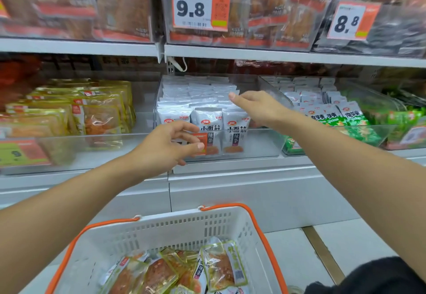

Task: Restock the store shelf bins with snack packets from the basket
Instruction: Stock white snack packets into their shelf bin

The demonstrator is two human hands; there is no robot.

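The shelf (pixel 253 173) runs across the whole view, with a second board above it at 12 o'clock carrying orange price tags (pixel 200 5). On the lower board stand clear bins; the middle bin (pixel 258 141) sits dead centre and is packed with rows of white packets (pixel 235 132) standing upright, red logos near their tops, dark print and an orange picture lower down. The bin at 9 o'clock holds yellow packets (pixel 101 118); the one at 3 o'clock holds white-and-green packets (pixel 350 120).

The basket (pixel 175 231) fills 6 o'clock: white slotted walls, orange handles folded outward. In its bottom lie loose snack packets (pixel 221 263), yellow-edged and clear over orange-brown contents, tilted and overlapping, with at least one white packet among them.

Both bare arms stretch from the lower corners toward the middle bin. The left hand (pixel 168 143) is in front of the bin's front wall, palm turned right, fingers (pixel 191 130) loosely curved and apart, thumb underneath; it holds nothing. The right hand (pixel 258 107) reaches over the bin's right side above the white packets, its back to the camera, thumb (pixel 235 97) pointing toward 9 o'clock. Its other fingers are hidden behind the hand, so whether they pinch a packet cannot be told.
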